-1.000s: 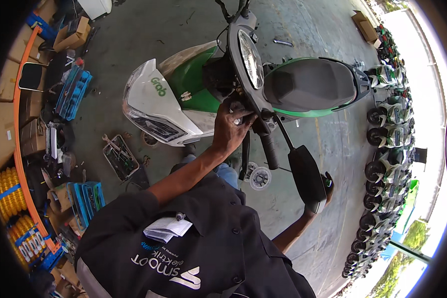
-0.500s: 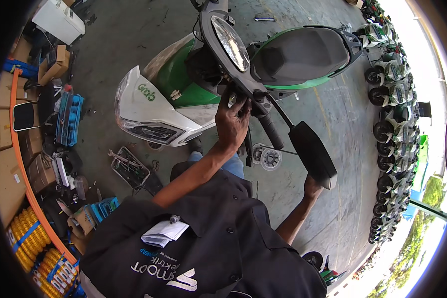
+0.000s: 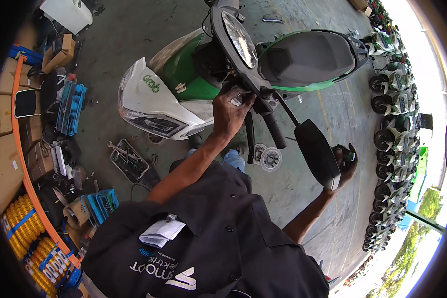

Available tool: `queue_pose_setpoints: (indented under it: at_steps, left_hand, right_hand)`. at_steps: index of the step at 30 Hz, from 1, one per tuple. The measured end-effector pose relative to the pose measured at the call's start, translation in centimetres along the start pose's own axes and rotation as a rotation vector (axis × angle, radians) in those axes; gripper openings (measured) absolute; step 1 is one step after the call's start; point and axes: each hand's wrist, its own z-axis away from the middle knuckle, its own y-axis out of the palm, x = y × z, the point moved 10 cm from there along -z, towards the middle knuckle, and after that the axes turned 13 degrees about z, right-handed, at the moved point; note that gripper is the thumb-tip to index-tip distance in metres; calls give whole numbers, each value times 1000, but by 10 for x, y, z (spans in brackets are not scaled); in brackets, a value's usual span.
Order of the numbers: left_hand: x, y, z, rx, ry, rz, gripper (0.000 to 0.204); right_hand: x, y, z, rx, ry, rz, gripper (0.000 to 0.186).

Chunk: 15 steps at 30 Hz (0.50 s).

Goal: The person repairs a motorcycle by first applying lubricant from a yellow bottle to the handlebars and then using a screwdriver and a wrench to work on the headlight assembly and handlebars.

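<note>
A white-and-green scooter (image 3: pixel 186 74) stands before me, its handlebar cover (image 3: pixel 238 69) with an oval display close to my left hand. My left hand (image 3: pixel 228 113) reaches up under the cover's near edge with bent fingers. A small pale, shiny piece (image 3: pixel 237 100) shows between them; its kind is unclear. Beside that hand are the handlebar grip (image 3: pixel 274 130) and a black lever (image 3: pixel 251 136). My right hand (image 3: pixel 346 171) is raised just right of the black rear-view mirror (image 3: pixel 317 154), which partly covers it. Its fingers curl around a small dark, glossy object (image 3: pixel 347 156).
An open tray of tools (image 3: pixel 129 161) lies on the floor, with a round metal disc (image 3: pixel 270 159) nearer the scooter. At left stand an orange-edged rack (image 3: pixel 25 164), blue bins (image 3: pixel 70 109), cardboard boxes (image 3: pixel 58 53) and yellow coils (image 3: pixel 22 221). Parked scooters (image 3: pixel 390 104) line the right.
My right hand has come up and right from behind the mirror's lower end, and the dark object in it now shows. My left hand remains at the handlebar cover, its fingers slightly shifted.
</note>
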Motion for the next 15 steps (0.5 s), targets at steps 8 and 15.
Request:
queue_pose_setpoints:
  at_steps: [8,15]
  left_hand:
    - [9,5,-2,106,-79,95,18]
    - [10,-1,2,33,-26,92,19]
  right_hand:
    - [185,-122,-53,-417,-610,-4,54]
    - [298,-123,-65,-367,-712,-162,57]
